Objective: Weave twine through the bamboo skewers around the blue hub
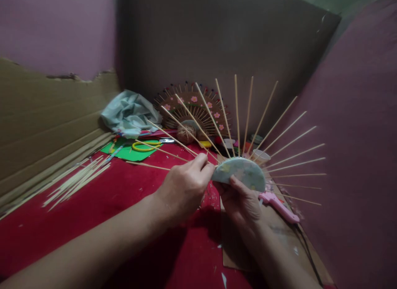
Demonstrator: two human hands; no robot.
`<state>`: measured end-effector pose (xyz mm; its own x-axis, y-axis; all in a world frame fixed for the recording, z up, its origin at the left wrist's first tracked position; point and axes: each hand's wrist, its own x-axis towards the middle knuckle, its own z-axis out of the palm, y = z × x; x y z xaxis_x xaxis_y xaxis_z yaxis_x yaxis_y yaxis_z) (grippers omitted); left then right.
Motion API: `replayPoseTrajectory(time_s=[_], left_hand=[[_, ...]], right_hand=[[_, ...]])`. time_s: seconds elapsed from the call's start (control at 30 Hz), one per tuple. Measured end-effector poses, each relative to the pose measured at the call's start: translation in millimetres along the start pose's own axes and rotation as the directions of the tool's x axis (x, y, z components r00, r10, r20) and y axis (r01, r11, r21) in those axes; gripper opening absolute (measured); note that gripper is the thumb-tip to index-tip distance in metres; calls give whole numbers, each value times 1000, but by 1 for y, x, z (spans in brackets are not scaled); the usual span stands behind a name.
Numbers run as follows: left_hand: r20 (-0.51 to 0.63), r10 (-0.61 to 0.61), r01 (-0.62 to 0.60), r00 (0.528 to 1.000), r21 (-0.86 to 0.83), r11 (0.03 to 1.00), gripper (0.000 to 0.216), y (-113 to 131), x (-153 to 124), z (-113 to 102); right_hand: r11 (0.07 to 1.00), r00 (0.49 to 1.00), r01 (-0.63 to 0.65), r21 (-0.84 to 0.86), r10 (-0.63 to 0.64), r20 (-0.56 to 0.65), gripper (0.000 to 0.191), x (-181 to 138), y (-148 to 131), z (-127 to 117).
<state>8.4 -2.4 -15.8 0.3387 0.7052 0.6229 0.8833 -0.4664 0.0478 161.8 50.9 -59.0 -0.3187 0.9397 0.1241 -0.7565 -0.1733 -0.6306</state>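
Pale blue-green fabric-covered half-disc with faint floral print (240, 172) held up over the middle of the red cloth-covered bench (124, 222). Slim pale wooden sticks (237, 115) radiate from its curved edge, spread wide to both sides.

Right hand (243, 200): closed on the half-disc, thumb flat on the front face, fingers underneath and behind. Left hand (187, 177): fingers curled into a tight pinch at the half-disc's left end; the hand itself hides whether a stick or the rim is between them.

Risks, as judged. Each stick is long and seems held only at its base; a knock at a free tip would lever hard there and could loosen or skew it. Lowest left sticks pass behind the left hand, so a careless shift of the knuckles could bend them. A slackening right thumb could let the half-disc swivel.

Pink glue gun (282, 208) lies towards the bench's right edge, nozzle end just beside the right hand in this view; if hot, a backward slip could burn. Its side of the spread also reaches towards the purple wall (356, 156), where tips could catch.

Near the left edge: a bundle of loose pale sticks (76, 181). Towards the far edge: yellow-handled scissors (145, 146) on a green sheet (136, 155).
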Motion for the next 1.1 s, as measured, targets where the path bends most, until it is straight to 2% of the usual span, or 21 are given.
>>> replayPoseTrajectory(time_s=[0.1, 0.3, 0.5, 0.6, 0.73, 0.87, 1.1], left_hand=[[14, -10, 10, 1000, 11, 1000, 28, 1, 0, 0], [10, 46, -46, 999, 70, 996, 26, 3, 0, 1], [45, 26, -28, 999, 54, 998, 23, 3, 1, -2], [36, 42, -45, 998, 74, 996, 23, 4, 2, -1], [11, 54, -54, 998, 52, 997, 23, 5, 3, 3], [3, 45, -45, 999, 42, 998, 23, 2, 4, 5], [-11, 37, -36, 999, 101, 994, 25, -1, 2, -3]], right_hand=[[1000, 1000, 10, 2, -10, -7, 25, -1, 1, 0], [1000, 999, 29, -6, -29, -37, 30, -1, 2, 2], [999, 997, 28, 16, -27, -67, 29, -2, 2, 6], [999, 995, 19, 33, -16, -96, 26, -3, 2, 9], [997, 990, 69, 23, -66, -127, 29, -2, 3, 11], [996, 990, 81, -32, -84, -114, 21, 2, 6, 13], [997, 992, 67, -36, -71, -104, 20, 6, 11, 15]])
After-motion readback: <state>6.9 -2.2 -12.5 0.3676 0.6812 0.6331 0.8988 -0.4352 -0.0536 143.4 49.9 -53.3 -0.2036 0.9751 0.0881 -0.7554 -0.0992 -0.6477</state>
